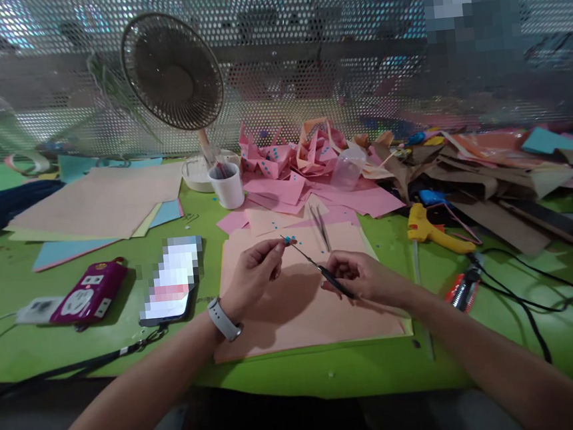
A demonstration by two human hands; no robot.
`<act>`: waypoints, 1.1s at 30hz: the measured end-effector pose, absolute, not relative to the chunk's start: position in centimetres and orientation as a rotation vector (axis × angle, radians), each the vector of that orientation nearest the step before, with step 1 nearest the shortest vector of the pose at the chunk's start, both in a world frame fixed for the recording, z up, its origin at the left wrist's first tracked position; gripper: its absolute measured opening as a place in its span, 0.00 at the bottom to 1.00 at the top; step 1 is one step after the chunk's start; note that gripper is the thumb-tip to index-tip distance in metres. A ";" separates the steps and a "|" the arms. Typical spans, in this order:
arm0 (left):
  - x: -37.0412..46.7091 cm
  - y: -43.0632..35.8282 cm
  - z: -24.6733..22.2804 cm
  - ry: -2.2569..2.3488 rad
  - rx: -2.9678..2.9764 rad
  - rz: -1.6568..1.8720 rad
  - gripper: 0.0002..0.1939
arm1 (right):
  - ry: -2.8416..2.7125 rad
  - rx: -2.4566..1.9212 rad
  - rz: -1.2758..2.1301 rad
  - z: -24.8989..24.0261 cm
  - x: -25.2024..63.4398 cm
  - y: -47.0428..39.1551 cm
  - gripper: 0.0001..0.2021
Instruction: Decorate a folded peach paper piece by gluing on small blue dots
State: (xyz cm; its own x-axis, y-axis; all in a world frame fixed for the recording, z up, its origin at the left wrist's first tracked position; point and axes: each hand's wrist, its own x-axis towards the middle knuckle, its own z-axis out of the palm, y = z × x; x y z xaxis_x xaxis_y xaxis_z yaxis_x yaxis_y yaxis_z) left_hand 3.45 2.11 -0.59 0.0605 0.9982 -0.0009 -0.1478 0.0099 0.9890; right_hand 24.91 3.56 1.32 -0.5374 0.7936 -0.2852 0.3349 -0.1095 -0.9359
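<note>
My left hand [258, 267], with a grey watch on the wrist, pinches a tiny blue piece [287, 240] at its fingertips. In my right hand [354, 274] is a slim, pointed metal tool with a black handle [336, 281]; its exact kind is hard to make out. The tool's tip reaches the blue piece at my left fingertips. Both hands are above a stack of peach paper [295, 314]. Tiny blue dots lie scattered on the sheets around them. A pair of tweezers [320, 228] rests on the paper just beyond my right hand.
Behind the sheets lie folded pink paper shapes [281, 158], a white cup [227, 187] and a fan [174, 74]. A phone [172, 278] and purple power strip [90, 292] sit left. To the right are a yellow glue gun [433, 232], a utility knife [466, 286] and black cables.
</note>
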 end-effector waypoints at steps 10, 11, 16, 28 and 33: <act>3.4 2.1 -0.4 1.062 1.143 1.235 0.19 | -1.785 -1.239 1.666 1.4 24.8 3.6 0.23; 3.4 2.1 -0.4 1.065 1.144 1.235 0.19 | -1.785 -1.240 1.653 1.3 24.8 3.6 0.22; 3.5 2.1 -0.4 1.076 1.148 1.228 0.20 | -1.792 -1.220 1.638 1.2 24.9 3.6 0.23; 3.4 2.4 -0.7 1.101 1.154 1.219 0.22 | -1.823 -1.250 1.627 0.9 25.3 3.8 0.23; 3.3 2.4 -0.7 1.096 1.107 1.160 0.21 | -1.788 -1.273 1.631 0.7 25.3 4.2 0.24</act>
State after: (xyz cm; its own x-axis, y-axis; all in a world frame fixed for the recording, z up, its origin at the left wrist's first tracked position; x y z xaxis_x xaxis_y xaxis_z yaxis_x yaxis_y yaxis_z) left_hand 3.26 2.43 -0.70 0.0799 0.9949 -0.0618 -0.1186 0.0710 0.9904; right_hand 25.35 4.23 0.67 -0.5026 0.8201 -0.2735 0.3474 -0.0981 -0.9326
